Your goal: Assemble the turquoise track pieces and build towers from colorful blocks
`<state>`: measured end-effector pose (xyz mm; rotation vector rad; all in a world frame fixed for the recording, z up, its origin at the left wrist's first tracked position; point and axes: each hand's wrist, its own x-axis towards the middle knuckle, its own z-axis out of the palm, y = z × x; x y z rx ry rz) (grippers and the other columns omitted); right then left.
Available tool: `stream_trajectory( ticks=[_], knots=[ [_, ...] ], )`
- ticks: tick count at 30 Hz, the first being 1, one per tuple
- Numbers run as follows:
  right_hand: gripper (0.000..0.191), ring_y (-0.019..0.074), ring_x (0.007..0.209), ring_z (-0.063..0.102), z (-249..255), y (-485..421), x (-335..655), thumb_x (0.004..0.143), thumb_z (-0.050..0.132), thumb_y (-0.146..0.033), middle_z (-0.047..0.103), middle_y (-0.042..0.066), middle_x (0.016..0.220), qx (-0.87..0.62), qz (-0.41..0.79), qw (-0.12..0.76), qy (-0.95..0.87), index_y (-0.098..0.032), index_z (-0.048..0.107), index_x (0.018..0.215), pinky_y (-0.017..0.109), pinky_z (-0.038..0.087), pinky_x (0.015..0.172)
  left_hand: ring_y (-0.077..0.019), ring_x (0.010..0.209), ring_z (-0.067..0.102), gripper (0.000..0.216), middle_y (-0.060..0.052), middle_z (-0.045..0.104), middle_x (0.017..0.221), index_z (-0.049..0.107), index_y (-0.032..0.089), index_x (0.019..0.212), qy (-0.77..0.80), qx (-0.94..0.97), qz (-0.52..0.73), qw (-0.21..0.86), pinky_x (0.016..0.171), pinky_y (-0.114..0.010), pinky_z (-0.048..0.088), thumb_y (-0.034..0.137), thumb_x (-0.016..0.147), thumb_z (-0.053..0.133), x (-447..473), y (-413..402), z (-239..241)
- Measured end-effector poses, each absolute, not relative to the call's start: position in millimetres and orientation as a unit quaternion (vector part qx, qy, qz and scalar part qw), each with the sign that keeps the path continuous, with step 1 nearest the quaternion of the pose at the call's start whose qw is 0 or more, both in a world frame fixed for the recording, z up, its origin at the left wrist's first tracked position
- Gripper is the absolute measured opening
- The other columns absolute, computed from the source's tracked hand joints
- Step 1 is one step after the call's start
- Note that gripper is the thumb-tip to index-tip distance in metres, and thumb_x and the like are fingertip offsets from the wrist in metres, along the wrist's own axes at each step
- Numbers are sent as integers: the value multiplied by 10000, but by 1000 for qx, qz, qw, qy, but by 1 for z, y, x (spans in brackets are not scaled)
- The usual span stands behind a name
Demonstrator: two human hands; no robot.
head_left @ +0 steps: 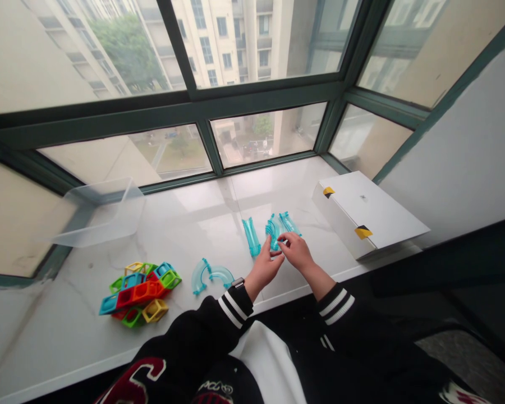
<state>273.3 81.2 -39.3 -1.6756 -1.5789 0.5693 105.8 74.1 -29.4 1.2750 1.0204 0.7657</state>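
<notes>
My left hand [266, 268], with a watch at its wrist, has its thumb against the near end of a curved translucent teal track piece [272, 229]. My right hand [297, 251] meets it from the other side, fingers bent in a pinch at the same end. The fingers partly cover where they grip it. Left of the hands lies a straight teal track piece [251, 237]. Another straight-looking teal piece [290, 223] lies just beyond my right hand. Two curved teal track pieces, one upright arc [199, 276] and one beside it [223, 274], rest near my left wrist.
A pile of colourful magnetic-looking frame blocks [139, 293] sits on the white counter [185, 219] at left. Behind it stands a clear plastic bin [128, 216]. A white box [374, 210] with yellow-black tabs is at right. Window frames [210, 146] border the counter's back.
</notes>
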Motion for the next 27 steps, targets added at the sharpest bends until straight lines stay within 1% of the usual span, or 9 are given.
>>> stream_trajectory(
  ticks=[4, 9, 16, 23, 27],
  knots=[
    [92, 156, 682, 608, -42, 85, 273, 886, 666, -233, 722, 32, 966, -654, 225, 369, -621, -240, 748, 925, 352, 525, 802, -358, 1326, 662, 1047, -165, 177, 1793, 232, 304, 1708, 442, 526, 347, 638, 1137, -540, 533, 384, 855, 833, 108, 73, -37],
    [99, 162, 679, 609, -46, 87, 274, 879, 671, -249, 732, 37, 966, -657, 222, 364, -622, -242, 758, 925, 357, 526, 786, -355, 1339, 653, 1074, -167, 155, 1797, 235, 305, 1706, 439, 508, 358, 649, 1143, -538, 528, 410, 833, 850, 110, 74, -48],
    [93, 169, 677, 610, -48, 87, 273, 883, 672, -236, 734, 44, 960, -657, 231, 363, -619, -244, 757, 921, 369, 524, 790, -354, 1339, 650, 1032, -163, 158, 1796, 237, 288, 1702, 448, 516, 345, 643, 1154, -589, 506, 377, 859, 825, 109, 73, -47],
    [89, 173, 694, 613, -47, 88, 273, 880, 681, -233, 740, 44, 958, -653, 239, 362, -621, -242, 755, 928, 374, 528, 802, -360, 1358, 635, 1023, -163, 154, 1797, 242, 279, 1703, 456, 516, 338, 641, 1152, -554, 515, 346, 859, 816, 108, 71, -42],
    [103, 167, 688, 609, -44, 88, 273, 882, 675, -212, 739, 47, 968, -653, 248, 360, -619, -239, 757, 938, 372, 529, 805, -367, 1358, 631, 996, -155, 223, 1782, 285, 289, 1692, 459, 516, 346, 636, 1134, -551, 525, 318, 848, 814, 108, 72, -44]
  ],
)
